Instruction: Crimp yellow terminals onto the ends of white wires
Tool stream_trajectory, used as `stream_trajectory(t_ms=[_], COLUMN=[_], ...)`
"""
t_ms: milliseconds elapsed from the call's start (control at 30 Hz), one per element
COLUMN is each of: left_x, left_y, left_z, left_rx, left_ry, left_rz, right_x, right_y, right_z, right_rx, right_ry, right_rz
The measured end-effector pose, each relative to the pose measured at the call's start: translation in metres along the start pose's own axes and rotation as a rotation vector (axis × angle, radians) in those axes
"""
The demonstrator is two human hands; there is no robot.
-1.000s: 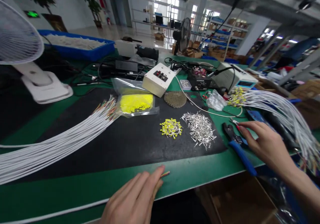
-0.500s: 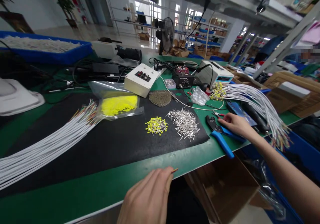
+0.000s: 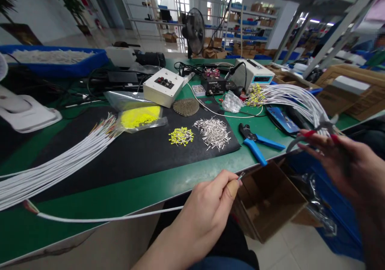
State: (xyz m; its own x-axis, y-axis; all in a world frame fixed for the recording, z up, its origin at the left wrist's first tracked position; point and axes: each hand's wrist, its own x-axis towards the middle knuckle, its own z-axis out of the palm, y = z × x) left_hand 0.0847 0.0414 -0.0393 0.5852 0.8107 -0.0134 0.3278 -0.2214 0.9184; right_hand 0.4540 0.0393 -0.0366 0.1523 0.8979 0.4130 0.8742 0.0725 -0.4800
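My left hand (image 3: 207, 210) is closed around a white cable (image 3: 120, 218) near one end. Thin wire ends (image 3: 241, 175) poke out past its thumb and forefinger, over the table's front edge. The cable trails left to a far end with loose coloured wires (image 3: 31, 206). On the right, my right hand (image 3: 345, 157) is raised and blurred, holding red-handled pliers (image 3: 334, 139); their jaws are smeared. Blue-handled crimping pliers (image 3: 255, 149) lie between the hands on the table. Yellow-capped terminals (image 3: 181, 136) and a pile of bare metal terminals (image 3: 213, 133) rest on the black mat (image 3: 138, 157).
A bundle of white cables (image 3: 69, 161) covers the left; another bundle (image 3: 297, 97) lies at right. Behind are a bag of yellow caps (image 3: 140, 116), a white switch box (image 3: 164, 87) and a soldering station (image 3: 215, 85). A cardboard box (image 3: 270, 201) stands below the edge.
My right hand has picked the red-handled pliers off the table and moved right and nearer. My left hand has moved up and right; its white cable now shows. The view has shifted.
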Motion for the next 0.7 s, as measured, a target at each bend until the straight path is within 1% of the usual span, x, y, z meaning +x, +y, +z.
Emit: stream_trajectory(t_ms=[33, 67, 100, 133, 167, 200, 267, 300, 400, 533, 633, 700], left_x=[0.005, 0.009, 0.014, 0.019, 0.023, 0.027, 0.034, 0.038, 0.045, 0.048, 0.049, 0.05], left_y=[0.003, 0.005, 0.007, 0.007, 0.008, 0.007, 0.006, 0.006, 0.004, 0.003, 0.003, 0.002], left_z=[0.004, 0.009, 0.014, 0.02, 0.025, 0.03, 0.039, 0.043, 0.05, 0.054, 0.054, 0.053], left_rx=[-0.044, -0.086, -0.126, -0.164, -0.199, -0.231, -0.276, -0.284, -0.283, -0.273, -0.177, -0.111], left_ry=[-0.039, -0.072, -0.104, -0.134, -0.161, -0.184, -0.213, -0.218, -0.223, -0.222, -0.191, -0.176], left_rz=[-0.018, -0.031, -0.042, -0.051, -0.061, -0.072, -0.089, -0.088, -0.072, -0.097, -0.098, -0.083], right_x=[-0.02, -0.039, -0.056, -0.072, -0.085, -0.097, -0.113, -0.119, -0.128, -0.125, -0.12, -0.118], right_y=[-0.006, -0.012, -0.02, -0.028, -0.036, -0.044, -0.056, -0.06, -0.064, -0.064, -0.068, -0.071], right_z=[-0.003, -0.003, -0.001, 0.002, 0.006, 0.011, 0.019, 0.023, 0.031, 0.037, 0.039, 0.04], right_rx=[0.172, 0.561, 0.884, 1.087, 1.197, 1.244, 1.237, 1.196, 1.021, 0.876, 0.773, 0.76], right_ry=[-0.057, -0.115, -0.131, -0.111, -0.111, -0.145, -0.208, -0.24, -0.318, -0.398, -0.427, -0.47], right_rz=[0.072, 0.259, 0.472, 0.622, 0.709, 0.777, 0.822, 0.813, 0.725, 0.629, 0.557, 0.533])
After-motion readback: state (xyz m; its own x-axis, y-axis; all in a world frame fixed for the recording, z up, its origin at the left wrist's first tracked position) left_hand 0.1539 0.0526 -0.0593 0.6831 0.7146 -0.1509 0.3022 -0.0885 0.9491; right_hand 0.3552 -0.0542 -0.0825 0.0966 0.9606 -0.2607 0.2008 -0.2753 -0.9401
